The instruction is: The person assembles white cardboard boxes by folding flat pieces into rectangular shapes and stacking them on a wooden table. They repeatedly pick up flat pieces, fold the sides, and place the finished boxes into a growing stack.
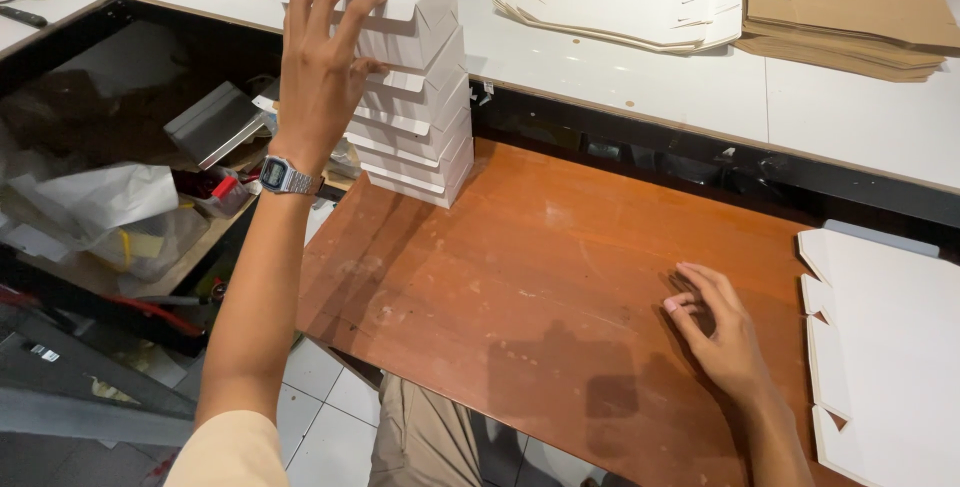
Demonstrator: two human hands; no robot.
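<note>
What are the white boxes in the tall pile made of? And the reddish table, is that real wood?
The stacked white boxes look like thin matte paperboard: sharp folded edges and tuck flaps show, and the left hand rests on the top one. The reddish-brown table shows wood grain under a slightly glossy, scuffed finish; it could be solid wood or veneer, which cannot be told from here.

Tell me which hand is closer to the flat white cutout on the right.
Right. The right hand rests on the wooden table beside the flat cutout; the left hand is far off on the box stack.

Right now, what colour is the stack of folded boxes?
White, stack of folded boxes, clearest in the head view.
</note>
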